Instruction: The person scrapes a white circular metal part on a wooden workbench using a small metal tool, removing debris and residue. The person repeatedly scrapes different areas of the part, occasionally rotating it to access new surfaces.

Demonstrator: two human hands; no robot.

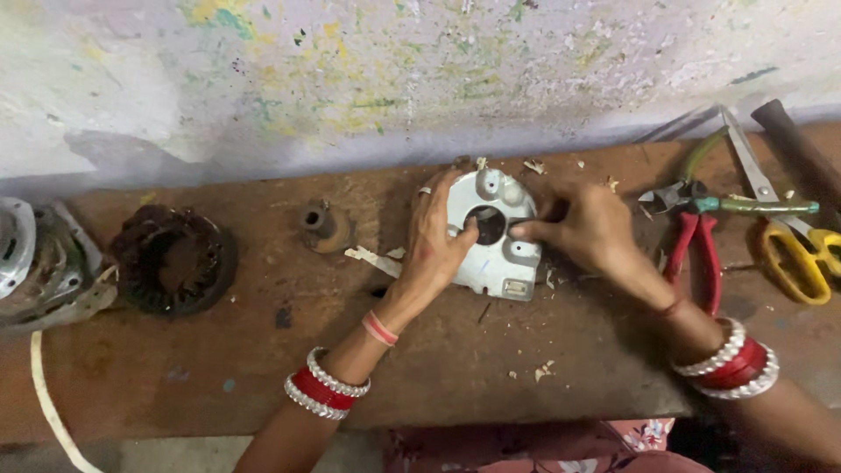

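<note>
A pale grey metal motor cover plate (508, 258) with a round centre hole lies flat on the brown wooden bench (219, 359). My left hand (435, 245) grips its left edge, thumb reaching toward the hole. My right hand (585, 226) holds its right side, with a fingertip at the hole's rim. Both wrists wear red and white bangles.
A dark round stator core (175, 261) and a silver motor housing (35, 263) sit at the left. A small rusty bushing (322, 223) stands near the plate. Red-handled pliers (696, 250), green-handled pliers, yellow-handled scissors (793, 254) and a dark handle (802, 149) lie at the right. Wood chips are scattered about.
</note>
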